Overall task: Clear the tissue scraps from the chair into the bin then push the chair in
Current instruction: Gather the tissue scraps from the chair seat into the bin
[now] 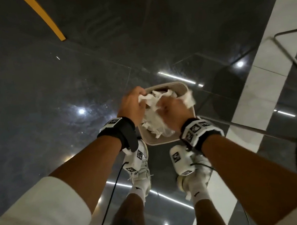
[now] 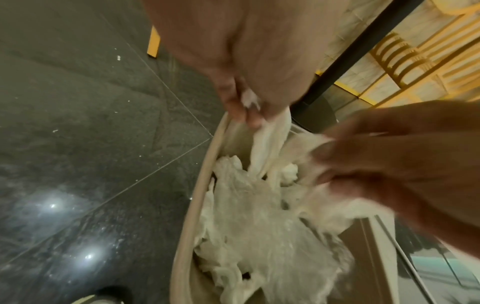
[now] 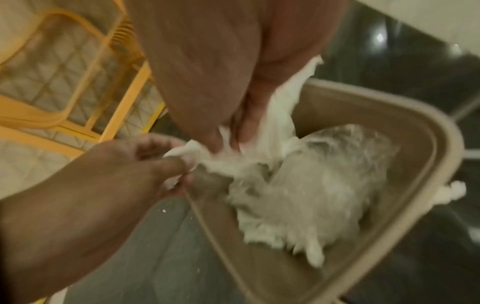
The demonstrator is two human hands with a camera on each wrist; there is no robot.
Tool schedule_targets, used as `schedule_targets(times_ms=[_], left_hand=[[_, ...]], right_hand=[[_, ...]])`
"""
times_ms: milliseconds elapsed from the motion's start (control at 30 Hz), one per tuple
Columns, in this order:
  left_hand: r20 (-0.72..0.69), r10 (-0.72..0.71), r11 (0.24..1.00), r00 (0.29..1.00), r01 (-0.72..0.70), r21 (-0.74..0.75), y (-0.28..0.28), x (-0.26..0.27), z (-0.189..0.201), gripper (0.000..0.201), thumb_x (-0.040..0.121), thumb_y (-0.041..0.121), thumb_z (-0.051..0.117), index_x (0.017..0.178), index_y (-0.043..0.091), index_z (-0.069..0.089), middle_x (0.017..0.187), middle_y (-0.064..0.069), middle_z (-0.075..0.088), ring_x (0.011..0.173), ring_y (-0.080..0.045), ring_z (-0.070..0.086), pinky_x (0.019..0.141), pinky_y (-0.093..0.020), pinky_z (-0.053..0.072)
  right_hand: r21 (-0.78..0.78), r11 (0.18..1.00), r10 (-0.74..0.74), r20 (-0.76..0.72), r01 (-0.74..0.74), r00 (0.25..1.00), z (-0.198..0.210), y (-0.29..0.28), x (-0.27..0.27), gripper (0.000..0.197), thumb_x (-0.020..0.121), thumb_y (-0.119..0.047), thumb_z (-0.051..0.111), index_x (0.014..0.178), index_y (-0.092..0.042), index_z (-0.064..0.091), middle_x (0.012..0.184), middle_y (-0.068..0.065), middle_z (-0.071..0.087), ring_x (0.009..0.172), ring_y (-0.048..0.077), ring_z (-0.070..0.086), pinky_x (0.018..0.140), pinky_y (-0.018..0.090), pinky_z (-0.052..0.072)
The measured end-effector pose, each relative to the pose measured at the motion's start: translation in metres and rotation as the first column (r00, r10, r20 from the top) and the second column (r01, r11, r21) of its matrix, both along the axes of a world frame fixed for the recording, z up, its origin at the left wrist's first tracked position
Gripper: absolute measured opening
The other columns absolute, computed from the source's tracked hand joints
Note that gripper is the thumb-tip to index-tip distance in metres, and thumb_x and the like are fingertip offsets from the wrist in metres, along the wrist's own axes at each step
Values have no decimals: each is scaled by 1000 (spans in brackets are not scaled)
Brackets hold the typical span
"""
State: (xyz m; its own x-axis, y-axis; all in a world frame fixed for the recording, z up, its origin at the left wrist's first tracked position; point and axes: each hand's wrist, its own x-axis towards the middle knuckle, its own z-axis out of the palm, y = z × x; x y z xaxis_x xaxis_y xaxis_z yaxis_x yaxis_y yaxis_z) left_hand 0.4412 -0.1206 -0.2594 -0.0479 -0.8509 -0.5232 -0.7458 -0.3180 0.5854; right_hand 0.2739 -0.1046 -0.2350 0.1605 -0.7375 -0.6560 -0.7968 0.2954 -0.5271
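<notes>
Two hands, left hand (image 1: 133, 103) and right hand (image 1: 173, 109), each clutching tissue scraps (image 1: 152, 100) above one bin (image 1: 182, 88).

The bin (image 1: 169, 140) stands on the floor (image 1: 48, 86) directly in front of the feet (image 1: 141, 168). Tissue scraps (image 1: 154, 124) lie inside it. Both hands are above the bin: left hand (image 1: 133, 105) over its left side, right hand (image 1: 173, 109) over its right. A chair leg (image 1: 44, 18) stands beyond, to the left.

Likely café, yellow chairs (image 3: 78, 67), polished floor (image 1: 48, 86)
</notes>
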Motion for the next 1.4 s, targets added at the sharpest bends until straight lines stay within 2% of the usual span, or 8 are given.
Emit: schedule_targets(times_ms=[100, 200, 400, 733, 967, 1133, 1300, 1400], left_hand=[[-34, -109, 980, 993, 113, 164, 10, -12, 2, 32, 85, 21, 59, 117, 24, 52, 117, -5, 62, 105, -27, 59, 83, -31, 45], [43, -178, 982, 983, 175, 68, 11, -15, 5, 44, 78, 35, 49, 117, 21, 65, 128, 0, 63, 125, -25, 49, 106, -42, 40], [183, -65, 994, 981, 81, -80, 10, -15, -4, 53, 81, 26, 57, 134, 27, 54, 139, 1, 46, 126, -27, 40, 108, -45, 33], [219, 97, 991, 971, -115, 74, 8, -6, -16, 24, 97, 17, 39, 120, 15, 47, 98, -12, 61, 89, -31, 60, 72, -38, 43], [103, 431, 895, 896, -410, -178, 5, 7, -43, 27, 95, 7, 44, 122, 4, 47, 102, -13, 60, 91, -24, 57, 75, -29, 40], [-2, 534, 819, 846, -518, -247, -4, 6, -68, 30, 87, 0, 45, 116, 9, 42, 102, -5, 55, 89, -19, 54, 76, -23, 41], [-98, 539, 804, 836, -546, -236, -9, 10, -84, 30, 84, 1, 41, 112, 11, 39, 106, -11, 58, 89, -22, 59, 77, -29, 49], [-106, 509, 821, 854, -519, -240, -9, 14, -86, 30, 85, 1, 41, 113, 11, 39, 106, -10, 59, 89, -21, 60, 74, -28, 49]], right_hand=[[269, 913, 297, 73, -306, 952, -8, 21, 21, 31, 94, -27, 57, 120, -12, 65, 125, 9, 65, 117, 27, 60, 101, 36, 46], [27, 936, 350, 16, -350, 937, -6, 25, 5, 41, 91, -26, 46, 125, -12, 62, 133, 9, 58, 121, 28, 56, 98, 39, 50], [-166, 947, -292, -81, 276, 953, -5, 23, -72, 33, 90, -20, 61, 123, -24, 59, 129, 0, 49, 120, 22, 51, 104, 38, 47], [119, 832, -552, 92, 542, 829, -56, 27, -123, 27, 85, -28, 56, 111, -33, 62, 99, 2, 73, 94, 27, 71, 92, 51, 56], [189, 951, -200, -224, 244, 954, -140, 42, -154, 30, 92, -16, 56, 119, -20, 69, 131, 9, 66, 123, 29, 61, 107, 34, 43], [360, 932, 12, -167, 50, 986, -209, 51, -131, 26, 86, -34, 54, 101, -48, 70, 137, 6, 62, 117, 28, 64, 107, 39, 48], [362, 915, 268, -220, -177, 938, -249, 63, -90, 54, 82, -36, 73, 133, -43, 57, 165, 4, 6, 147, 34, 28, 119, 44, 32], [317, 919, 324, -270, -234, 907, -264, 68, -65, 72, 77, -30, 79, 143, -28, 48, 162, 9, 12, 137, 36, 43, 109, 43, 43]])
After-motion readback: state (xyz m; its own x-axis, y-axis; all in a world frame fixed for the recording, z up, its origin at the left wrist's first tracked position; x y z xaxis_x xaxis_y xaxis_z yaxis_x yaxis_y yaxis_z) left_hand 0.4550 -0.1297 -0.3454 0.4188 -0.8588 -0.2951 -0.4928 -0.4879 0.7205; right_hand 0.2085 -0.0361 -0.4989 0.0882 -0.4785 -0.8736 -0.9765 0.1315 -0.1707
